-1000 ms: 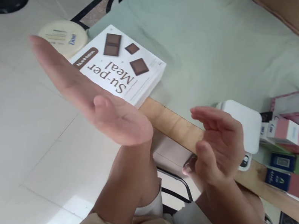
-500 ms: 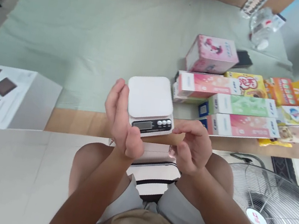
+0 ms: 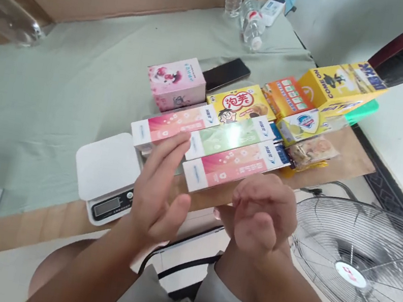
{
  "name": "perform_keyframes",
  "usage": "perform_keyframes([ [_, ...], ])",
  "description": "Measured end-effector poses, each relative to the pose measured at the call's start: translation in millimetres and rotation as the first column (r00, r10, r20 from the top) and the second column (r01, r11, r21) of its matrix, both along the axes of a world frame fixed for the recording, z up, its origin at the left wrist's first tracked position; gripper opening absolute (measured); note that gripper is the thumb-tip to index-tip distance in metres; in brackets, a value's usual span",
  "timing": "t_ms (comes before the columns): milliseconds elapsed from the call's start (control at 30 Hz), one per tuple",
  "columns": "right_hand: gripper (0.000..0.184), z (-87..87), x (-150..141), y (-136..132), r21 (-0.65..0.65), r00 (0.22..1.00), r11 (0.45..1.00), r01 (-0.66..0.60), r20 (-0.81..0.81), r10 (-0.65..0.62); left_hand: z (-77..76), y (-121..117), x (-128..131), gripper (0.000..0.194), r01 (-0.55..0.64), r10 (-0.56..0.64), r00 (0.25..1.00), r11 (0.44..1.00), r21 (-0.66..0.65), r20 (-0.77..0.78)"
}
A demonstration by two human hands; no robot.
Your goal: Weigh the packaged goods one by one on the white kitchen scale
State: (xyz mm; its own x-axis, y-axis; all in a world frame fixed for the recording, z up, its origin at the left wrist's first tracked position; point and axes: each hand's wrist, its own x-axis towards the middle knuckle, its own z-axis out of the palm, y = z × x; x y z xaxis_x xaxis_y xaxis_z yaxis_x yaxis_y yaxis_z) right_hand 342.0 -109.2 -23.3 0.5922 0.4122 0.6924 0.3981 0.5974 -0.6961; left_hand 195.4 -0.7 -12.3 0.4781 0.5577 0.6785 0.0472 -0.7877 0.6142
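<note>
My left hand [image 3: 156, 190] hovers with fingers stretched out and nothing in it, just right of a white kitchen scale [image 3: 108, 166] with a small dark display. Its fingertips overlap the near ends of several long toothpaste-like boxes: a pink box [image 3: 175, 123], a green box [image 3: 233, 135] and another pink box [image 3: 232, 166]. Whether they touch the cartons I cannot tell. In front of the nearer pink box is my right hand [image 3: 264, 215], palm up, fingers loosely bent and thumb apart, with nothing visible in it.
Behind the long boxes stand a pink flowered box [image 3: 176, 82], a black phone-like slab [image 3: 227, 75], a yellow snack box [image 3: 244, 104], an orange box [image 3: 289, 99] and a taller yellow box [image 3: 341, 87]. Clear bottles [image 3: 251, 25] lie farther back. A fan [image 3: 351, 274] stands at right.
My view has turned right, so the scale and boxes appear farther left. My left hand has gone from the scale's left side to its right, toward the boxes. My right hand has turned palm up.
</note>
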Motion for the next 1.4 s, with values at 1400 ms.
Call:
perform_keyframes([
  [1400,0.039,-17.2,162.8,-19.6,-0.42,0.401,0.725,0.546,-0.629,-0.666,57.9,15.4,406.7,0.1,0.397,-0.387,0.362,0.887,-0.235,-0.848],
])
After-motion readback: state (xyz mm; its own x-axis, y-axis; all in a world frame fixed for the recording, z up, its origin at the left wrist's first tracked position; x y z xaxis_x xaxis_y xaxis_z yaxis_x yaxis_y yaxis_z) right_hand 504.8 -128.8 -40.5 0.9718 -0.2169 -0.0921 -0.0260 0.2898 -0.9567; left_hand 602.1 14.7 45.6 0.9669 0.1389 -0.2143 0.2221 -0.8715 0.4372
